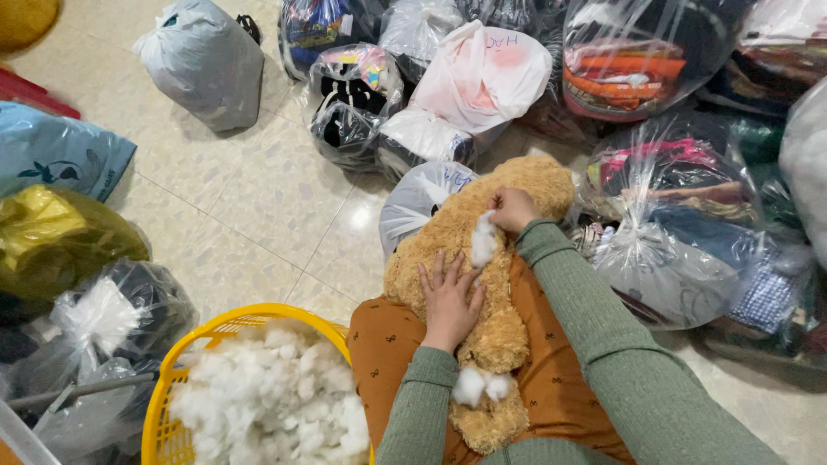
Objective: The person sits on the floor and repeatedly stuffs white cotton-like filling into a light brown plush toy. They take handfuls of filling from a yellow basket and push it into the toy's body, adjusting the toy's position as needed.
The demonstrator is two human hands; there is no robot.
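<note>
A tan plush toy lies along my lap on orange cloth. My left hand rests flat on the toy's middle, fingers spread. My right hand is closed on a tuft of white stuffing that hangs down from it against the toy's upper part. Another clump of white stuffing sits on the toy near my left sleeve. Both arms wear green ribbed sleeves.
A yellow plastic basket full of white stuffing stands at my lower left. Several tied plastic bags of clothes ring the tiled floor ahead and to the right; more bags lie at the left.
</note>
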